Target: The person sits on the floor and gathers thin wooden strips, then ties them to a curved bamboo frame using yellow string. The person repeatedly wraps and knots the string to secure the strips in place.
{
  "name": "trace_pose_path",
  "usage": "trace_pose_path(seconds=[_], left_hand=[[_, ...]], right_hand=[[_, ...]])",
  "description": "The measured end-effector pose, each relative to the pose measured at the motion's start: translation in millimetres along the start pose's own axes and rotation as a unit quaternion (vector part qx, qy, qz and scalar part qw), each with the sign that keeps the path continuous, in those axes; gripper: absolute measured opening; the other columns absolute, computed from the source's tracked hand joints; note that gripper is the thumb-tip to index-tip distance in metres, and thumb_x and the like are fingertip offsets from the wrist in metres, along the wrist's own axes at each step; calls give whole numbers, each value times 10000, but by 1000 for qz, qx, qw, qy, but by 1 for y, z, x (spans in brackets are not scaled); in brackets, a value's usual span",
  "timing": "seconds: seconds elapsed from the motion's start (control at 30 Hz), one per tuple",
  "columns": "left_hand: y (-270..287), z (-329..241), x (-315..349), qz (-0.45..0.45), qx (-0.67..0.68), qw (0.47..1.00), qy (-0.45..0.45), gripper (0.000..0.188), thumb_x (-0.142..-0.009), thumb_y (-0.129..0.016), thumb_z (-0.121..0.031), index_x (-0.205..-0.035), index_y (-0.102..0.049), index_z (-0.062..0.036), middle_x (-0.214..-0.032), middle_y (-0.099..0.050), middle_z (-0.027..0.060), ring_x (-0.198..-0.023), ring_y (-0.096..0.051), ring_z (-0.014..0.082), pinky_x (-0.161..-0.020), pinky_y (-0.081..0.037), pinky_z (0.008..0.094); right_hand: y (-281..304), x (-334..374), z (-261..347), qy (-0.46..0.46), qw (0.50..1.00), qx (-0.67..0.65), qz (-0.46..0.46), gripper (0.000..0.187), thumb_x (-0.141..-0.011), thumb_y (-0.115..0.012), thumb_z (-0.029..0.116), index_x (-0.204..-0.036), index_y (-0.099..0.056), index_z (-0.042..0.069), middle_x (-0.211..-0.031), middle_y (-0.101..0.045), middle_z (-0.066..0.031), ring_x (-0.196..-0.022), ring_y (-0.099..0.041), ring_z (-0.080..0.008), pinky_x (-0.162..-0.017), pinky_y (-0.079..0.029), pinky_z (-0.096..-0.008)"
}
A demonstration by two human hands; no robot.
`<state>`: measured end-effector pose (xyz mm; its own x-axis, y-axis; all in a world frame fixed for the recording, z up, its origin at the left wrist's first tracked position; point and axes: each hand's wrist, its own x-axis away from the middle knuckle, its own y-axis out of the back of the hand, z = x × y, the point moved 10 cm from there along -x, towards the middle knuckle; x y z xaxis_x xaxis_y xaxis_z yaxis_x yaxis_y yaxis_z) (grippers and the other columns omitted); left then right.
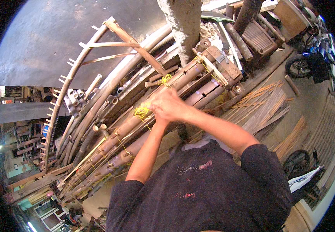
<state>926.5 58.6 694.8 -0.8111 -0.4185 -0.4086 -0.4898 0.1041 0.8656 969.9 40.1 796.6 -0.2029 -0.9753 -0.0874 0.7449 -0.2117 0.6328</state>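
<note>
I have both hands together over the upper bamboo pole (127, 127), the right hand (173, 103) overlapping the left hand (158, 112). From my end their fingers are bunched and partly hidden, so I can't tell whether either one is clamped on anything. A tangled coil of yellow cord (142, 111) lies on the pole just beside the left hand's fingers, its strands hanging over the pole's near edge. Farther along, toward the pole's upper right end, I see a yellow cord loop (165, 79) just beyond the right hand.

The lower bamboo pole (213, 89) runs parallel on the near side, with dark slots cut into it. Both poles reach a wooden block (226, 66) at their upper right ends, and thin yellow ties cross them toward the lower left ends.

Beyond their far edge, I see a concrete post (183, 25) and, to the left, a curved bamboo pole (70, 76) with short pegs along its outer edge. Split bamboo strips (268, 103) lie on the floor to the right, and a blue motorbike (323, 54) stands near its upper right edge.
</note>
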Motion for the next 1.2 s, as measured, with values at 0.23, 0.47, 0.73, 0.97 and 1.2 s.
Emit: trace_pose_path(seconds=[0.23,0.47,0.73,0.97,1.2], left_hand=[[1,-20,-30,172,127,973,87,236,-936,-519,-265,-1005,-640,-74,-759,-646,239,-737,-616,477,-711,-479,563],[11,-24,-29,147,145,971,117,239,-961,-491,-284,-912,-607,-80,-730,-634,223,-707,-619,450,-642,-477,556],[16,-24,-23,173,118,965,157,254,-969,-488,-286,-888,-605,-75,-718,-632,217,-681,-614,443,-604,-459,549],[19,-9,-50,110,315,921,202,296,-973,-510,-308,-966,-668,-58,-777,-670,113,-731,-627,222,-699,-482,373],[-70,92,-102,145,178,947,226,285,-910,-553,-285,-955,-671,-30,-831,-658,225,-783,-665,328,-723,-483,430]], right_hand=[[14,-63,-88,-67,969,-236,41,426,-954,-480,354,-841,-619,-33,-783,-643,-203,-699,-593,-323,-679,-482,-397],[-47,166,-5,-45,918,-212,332,473,-989,-443,407,-874,-647,-4,-847,-660,-224,-810,-644,-371,-747,-483,-451],[3,161,41,-3,967,-178,185,442,-982,-461,355,-726,-579,15,-694,-593,-201,-717,-583,-405,-662,-457,-470],[-87,185,-82,-95,987,-82,102,422,-938,-497,350,-706,-647,31,-715,-620,-224,-701,-585,-445,-688,-471,-518],[-88,193,-70,-34,995,-56,78,401,-930,-512,342,-696,-629,39,-704,-616,-214,-682,-581,-411,-699,-467,-492]])
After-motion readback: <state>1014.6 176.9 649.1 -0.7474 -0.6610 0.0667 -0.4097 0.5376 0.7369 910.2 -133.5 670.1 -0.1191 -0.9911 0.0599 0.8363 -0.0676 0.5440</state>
